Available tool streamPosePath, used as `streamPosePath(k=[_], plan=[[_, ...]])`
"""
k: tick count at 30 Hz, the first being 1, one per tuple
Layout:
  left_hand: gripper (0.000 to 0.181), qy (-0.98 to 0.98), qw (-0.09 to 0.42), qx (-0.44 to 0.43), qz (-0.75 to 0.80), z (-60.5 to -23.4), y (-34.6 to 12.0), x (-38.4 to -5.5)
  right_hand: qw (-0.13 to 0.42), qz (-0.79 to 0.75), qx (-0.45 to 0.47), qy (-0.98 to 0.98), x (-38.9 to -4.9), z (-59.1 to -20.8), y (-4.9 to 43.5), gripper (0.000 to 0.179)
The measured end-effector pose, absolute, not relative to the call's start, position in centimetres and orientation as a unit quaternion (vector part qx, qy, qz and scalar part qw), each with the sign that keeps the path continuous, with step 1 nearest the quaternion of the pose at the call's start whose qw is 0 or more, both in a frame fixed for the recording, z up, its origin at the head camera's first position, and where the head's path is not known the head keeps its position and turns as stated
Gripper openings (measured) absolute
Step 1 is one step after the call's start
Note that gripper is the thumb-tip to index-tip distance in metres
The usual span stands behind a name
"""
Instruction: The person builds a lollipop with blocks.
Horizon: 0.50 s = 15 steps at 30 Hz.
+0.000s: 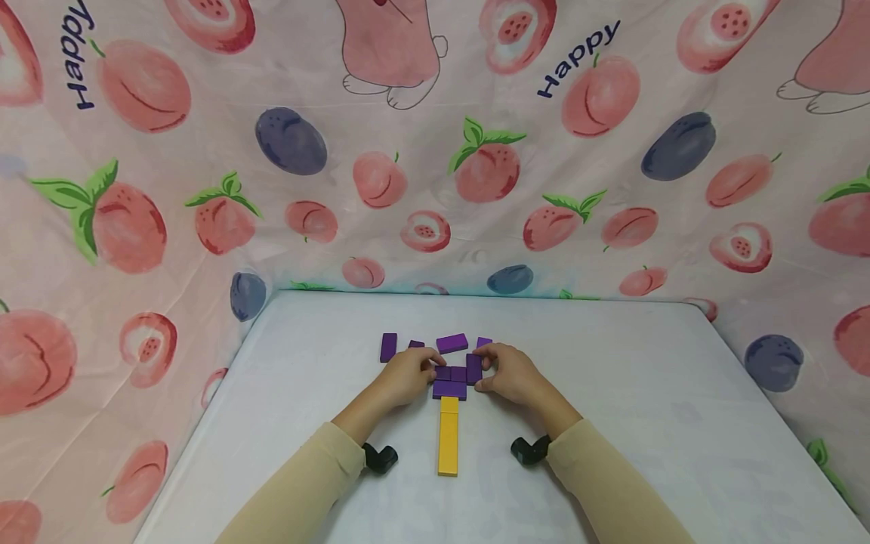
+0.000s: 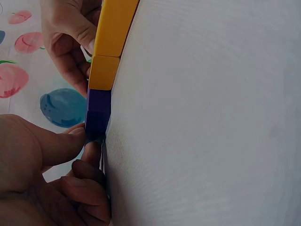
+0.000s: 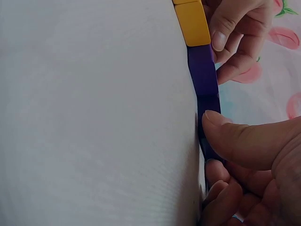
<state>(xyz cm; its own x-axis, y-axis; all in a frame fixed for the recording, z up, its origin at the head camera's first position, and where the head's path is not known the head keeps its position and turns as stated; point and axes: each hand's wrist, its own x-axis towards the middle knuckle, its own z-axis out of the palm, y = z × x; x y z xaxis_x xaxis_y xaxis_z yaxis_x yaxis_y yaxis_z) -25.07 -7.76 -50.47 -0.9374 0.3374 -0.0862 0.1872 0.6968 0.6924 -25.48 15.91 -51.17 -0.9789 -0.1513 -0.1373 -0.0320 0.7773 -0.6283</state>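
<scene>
In the head view, purple blocks lie joined flat above a yellow column. My right hand (image 1: 514,374) pinches an upright purple block (image 1: 473,369) between thumb and fingers, at the right side of the group. Opposite it, my left hand (image 1: 408,376) holds the group's left side, thumb and curled fingers at a small purple block (image 1: 442,373). A wide purple block (image 1: 449,390) lies below, touching a short yellow block (image 1: 449,405) and a long yellow block (image 1: 448,446). The right wrist view shows the right thumb against a purple block (image 3: 209,106).
Loose purple blocks lie beyond the hands: one at the left (image 1: 388,347), a tilted one (image 1: 451,344), and two partly hidden, by the left hand (image 1: 416,344) and the right hand (image 1: 484,341). The white table (image 1: 646,423) meets a fruit-patterned cloth (image 1: 435,151) behind.
</scene>
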Motion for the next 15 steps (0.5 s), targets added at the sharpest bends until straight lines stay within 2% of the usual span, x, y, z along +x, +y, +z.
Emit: streamPosePath(k=[15], plan=[[0.022,0.916,0.102,0.141,0.362,-50.67,-7.79,-25.16,0.092,-0.335,-0.046,0.937,-25.47,-51.24,15.94,0.062]])
